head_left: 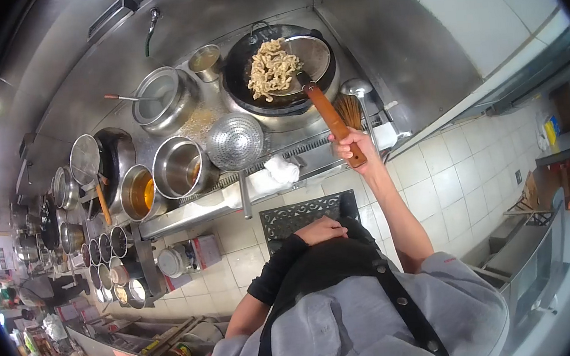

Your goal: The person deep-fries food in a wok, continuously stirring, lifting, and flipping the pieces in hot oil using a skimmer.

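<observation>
Along the upper middle of the frame, a steel tabletop (143, 148) carried a crowd of pots and pans. Toward its right end, at upper centre, sat a dark wok (237, 79). Left of it stood a steel pot (169, 124), a thin handle leaning out over its rim. A skimmer (314, 55) with a flat round head and a wooden handle (326, 111) reached into the wok's right side. Below the wok and to its left, a perforated ladle (235, 141) lay with its handle pointing down the frame. Pale strips (272, 69) lay heaped in the wok, partly over the skimmer's head. Right of centre, the right hand (358, 150) had its grip wrapped around the wooden handle. At lower centre, the left hand (324, 230) rested against the body, fingers curled; whether its grip held anything could not be told.
</observation>
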`<state>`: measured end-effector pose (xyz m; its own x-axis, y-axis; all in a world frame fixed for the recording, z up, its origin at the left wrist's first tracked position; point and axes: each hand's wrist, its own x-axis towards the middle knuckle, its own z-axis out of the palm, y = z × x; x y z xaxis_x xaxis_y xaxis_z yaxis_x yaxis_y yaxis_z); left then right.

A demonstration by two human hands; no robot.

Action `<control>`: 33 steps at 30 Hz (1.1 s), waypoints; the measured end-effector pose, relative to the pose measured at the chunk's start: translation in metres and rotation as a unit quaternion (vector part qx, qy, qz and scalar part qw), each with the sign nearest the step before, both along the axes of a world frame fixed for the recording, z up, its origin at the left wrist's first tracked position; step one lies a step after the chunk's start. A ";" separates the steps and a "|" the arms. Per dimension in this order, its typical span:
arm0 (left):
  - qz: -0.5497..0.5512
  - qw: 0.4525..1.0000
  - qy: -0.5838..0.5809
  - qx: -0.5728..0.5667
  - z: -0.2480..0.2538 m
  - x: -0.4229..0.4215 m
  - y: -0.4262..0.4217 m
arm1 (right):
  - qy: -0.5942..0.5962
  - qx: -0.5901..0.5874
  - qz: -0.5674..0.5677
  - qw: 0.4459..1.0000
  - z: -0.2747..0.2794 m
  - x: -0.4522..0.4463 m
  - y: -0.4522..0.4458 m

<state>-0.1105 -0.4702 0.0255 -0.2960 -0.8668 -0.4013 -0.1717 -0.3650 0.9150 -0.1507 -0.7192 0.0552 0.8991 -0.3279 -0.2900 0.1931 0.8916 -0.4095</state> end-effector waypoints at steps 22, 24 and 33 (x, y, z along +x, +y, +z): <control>0.069 0.992 -0.098 -0.030 0.061 0.005 -0.001 | 0.042 -0.040 0.011 0.998 0.022 -0.009 -0.007; 0.076 0.994 -0.081 -0.018 0.060 0.010 0.015 | 0.037 -0.037 0.006 0.999 0.019 -0.004 0.001; 0.070 0.994 -0.082 -0.035 0.060 0.021 0.095 | 0.038 -0.072 -0.022 0.996 0.022 0.016 0.036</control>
<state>-0.0894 -0.3748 0.0856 -0.1065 -0.9222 -0.3717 -0.2718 -0.3326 0.9031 -0.1350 -0.6832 0.0769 0.8602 -0.4096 -0.3037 0.1942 0.8139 -0.5475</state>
